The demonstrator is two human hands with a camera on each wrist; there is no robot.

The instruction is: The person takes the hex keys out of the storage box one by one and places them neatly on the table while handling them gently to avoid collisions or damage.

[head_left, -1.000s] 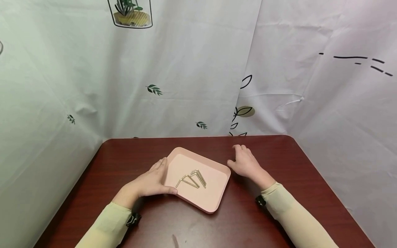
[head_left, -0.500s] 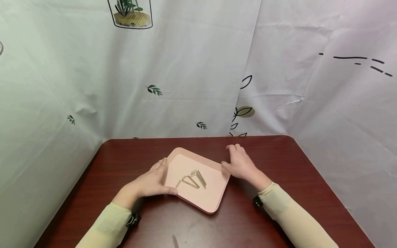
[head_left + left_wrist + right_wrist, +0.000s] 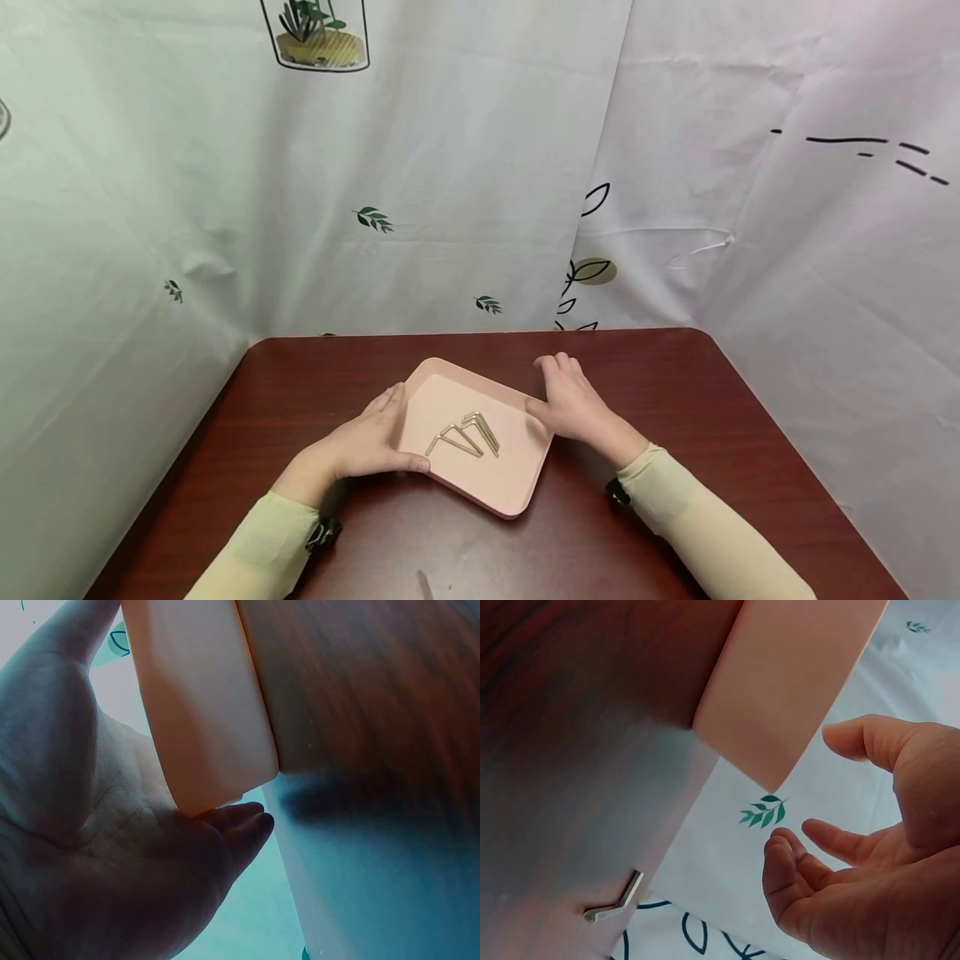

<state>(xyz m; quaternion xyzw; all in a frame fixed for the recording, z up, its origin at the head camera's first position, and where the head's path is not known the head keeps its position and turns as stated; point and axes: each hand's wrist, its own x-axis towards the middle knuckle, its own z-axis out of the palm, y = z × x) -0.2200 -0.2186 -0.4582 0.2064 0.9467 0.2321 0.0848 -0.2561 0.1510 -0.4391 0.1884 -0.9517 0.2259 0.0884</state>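
Observation:
Several brass-coloured L-shaped hex keys (image 3: 468,433) lie in the pink tray (image 3: 510,483) on the table. My left hand (image 3: 363,437) holds the tray at its left side, thumb at the near edge and fingers at the far side; the left wrist view shows its fingers (image 3: 244,829) against the tray corner. Over the tray's right corner is my right hand (image 3: 573,400), thumb above the rim, fingers loosely bent and holding nothing. The right wrist view shows another hex key (image 3: 616,904) on the table outside the tray; in the head view the right hand seems to hide it.
The dark red-brown table (image 3: 315,375) has rounded far corners. White fabric (image 3: 450,167) with leaf prints hangs behind it and at both sides. A small mark (image 3: 424,583) shows near the table's front.
My right hand has moved left, from beside the tray to over its right corner. The left hand, the tray and the hex keys in it stay where they were.

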